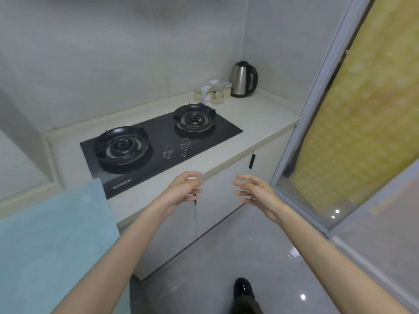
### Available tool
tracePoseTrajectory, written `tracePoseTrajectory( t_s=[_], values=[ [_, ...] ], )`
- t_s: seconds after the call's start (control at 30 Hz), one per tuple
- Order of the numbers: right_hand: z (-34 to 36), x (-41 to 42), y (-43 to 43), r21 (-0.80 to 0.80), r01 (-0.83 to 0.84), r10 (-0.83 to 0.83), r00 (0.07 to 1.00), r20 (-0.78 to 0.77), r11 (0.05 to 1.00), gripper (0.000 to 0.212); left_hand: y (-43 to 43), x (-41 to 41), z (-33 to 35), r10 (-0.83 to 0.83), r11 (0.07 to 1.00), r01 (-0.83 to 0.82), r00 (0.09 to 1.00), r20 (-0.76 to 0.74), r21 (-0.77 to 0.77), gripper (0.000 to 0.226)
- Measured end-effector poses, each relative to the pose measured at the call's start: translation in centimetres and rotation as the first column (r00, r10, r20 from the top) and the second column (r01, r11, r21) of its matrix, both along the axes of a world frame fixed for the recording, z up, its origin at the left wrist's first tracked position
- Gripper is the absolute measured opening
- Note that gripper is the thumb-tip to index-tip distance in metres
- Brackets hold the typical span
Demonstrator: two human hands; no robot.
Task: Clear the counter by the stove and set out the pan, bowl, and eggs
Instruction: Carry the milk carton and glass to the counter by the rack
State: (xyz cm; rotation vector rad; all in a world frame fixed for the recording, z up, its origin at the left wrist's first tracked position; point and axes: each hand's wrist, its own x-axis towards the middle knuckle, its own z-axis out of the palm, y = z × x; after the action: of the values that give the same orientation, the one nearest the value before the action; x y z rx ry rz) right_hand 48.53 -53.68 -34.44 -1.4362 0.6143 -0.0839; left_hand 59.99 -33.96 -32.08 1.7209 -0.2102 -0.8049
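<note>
A black two-burner gas stove is set into the pale counter. At the counter's far right corner stands a steel electric kettle, with a cluster of small jars and packets to its left. My left hand hovers at the counter's front edge, fingers loosely curved, holding nothing. My right hand is stretched out beside it in front of the cabinet doors, fingers spread and empty. No pan, bowl or eggs are in view.
A light blue cloth covers the surface at lower left. White cabinet doors sit below the counter. A sliding glass door frame runs along the right. My black shoe is on the grey floor.
</note>
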Motion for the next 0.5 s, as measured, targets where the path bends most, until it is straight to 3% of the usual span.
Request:
tracePoseTrajectory(
  t_s=[0.27, 0.5],
  values=[
    [2.5, 8.0, -16.3, -0.07, -0.032, 0.032, 0.999, -0.002, 0.997, 0.024, -14.8, 7.7, 1.1, 0.037, 0.999, -0.037, 0.999, -0.003, -0.012, 0.026],
    [4.2, 15.3, -25.2, -0.076, -0.049, 0.049, 0.999, 0.009, 0.996, 0.025, -22.8, 13.9, 1.4, 0.114, 0.993, -0.115, 0.991, 0.074, 0.016, 0.03]
  ],
)
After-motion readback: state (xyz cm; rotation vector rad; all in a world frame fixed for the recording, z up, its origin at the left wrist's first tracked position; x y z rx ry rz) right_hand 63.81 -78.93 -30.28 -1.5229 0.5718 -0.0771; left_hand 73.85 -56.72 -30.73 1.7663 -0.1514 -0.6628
